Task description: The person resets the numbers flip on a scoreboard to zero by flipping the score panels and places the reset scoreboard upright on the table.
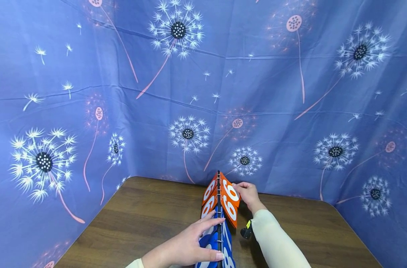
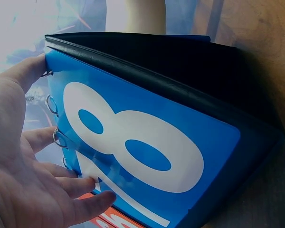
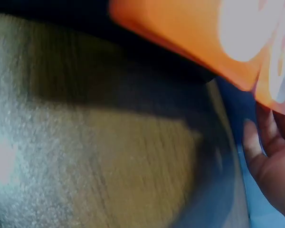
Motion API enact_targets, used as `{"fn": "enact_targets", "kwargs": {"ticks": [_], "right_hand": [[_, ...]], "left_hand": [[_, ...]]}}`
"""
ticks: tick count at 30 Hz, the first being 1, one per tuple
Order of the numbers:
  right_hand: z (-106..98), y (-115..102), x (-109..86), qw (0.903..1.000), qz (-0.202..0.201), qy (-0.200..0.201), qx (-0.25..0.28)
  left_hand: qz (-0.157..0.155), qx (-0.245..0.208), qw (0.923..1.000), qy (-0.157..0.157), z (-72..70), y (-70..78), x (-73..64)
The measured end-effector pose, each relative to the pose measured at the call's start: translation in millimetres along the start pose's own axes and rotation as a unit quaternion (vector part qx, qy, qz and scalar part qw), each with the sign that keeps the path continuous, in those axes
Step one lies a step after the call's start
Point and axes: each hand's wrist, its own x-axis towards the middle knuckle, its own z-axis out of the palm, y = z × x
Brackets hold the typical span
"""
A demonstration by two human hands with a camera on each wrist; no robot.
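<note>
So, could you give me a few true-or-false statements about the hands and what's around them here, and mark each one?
1. The right hand holds the edge of a rectangular orange card with a white digit. True.
2. The left hand holds that orange card too. False: it is at the rectangular blue cards with white digits.
3. Round metal rings run along one edge of the blue cards. True.
4. In the head view, the blue cards lie beyond the orange card. False: they are nearer the camera.
5. The cloth behind is plain red. False: it is blue, printed with dandelions.
</note>
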Motion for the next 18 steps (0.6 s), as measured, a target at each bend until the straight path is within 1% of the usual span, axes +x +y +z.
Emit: {"fn": "enact_targets", "kwargs": {"ticks": [2,4,6,9,13,15,18], "right_hand": [[-2,-1,1.2,0.9999,-0.003,0.002,-0.013],[-7,-5,2.5,0.9996,0.011,-0.004,-0.024],[-13,-9,3.4,0.9989,0.032,-0.022,-0.025],[-26,-17,4.7,0.9953,0.068,-0.068,-0.01],[-41,-27,6.2,0.9852,0.097,-0.133,0.048],[-49,-33,6.9,0.9793,0.103,-0.155,0.08],[-58,-44,7.6,0.9732,0.102,-0.165,0.123]], "left_hand": [[-0.003,-0.008,1.0,-0.004,-0.4,0.0,0.1],[-0.004,-0.013,0.9999,-0.007,-0.6,-0.2,0.3],[-0.004,-0.018,0.9998,-0.01,-0.5,-0.3,0.6],[0.005,-0.013,0.9999,-0.008,0.2,-0.3,0.9],[0.002,-0.011,0.9999,-0.007,0.3,0.8,0.6],[-0.001,-0.01,0.9999,-0.007,0.0,1.4,0.0],[0.004,-0.004,1.0,-0.005,0.3,1.4,-1.2]]}}
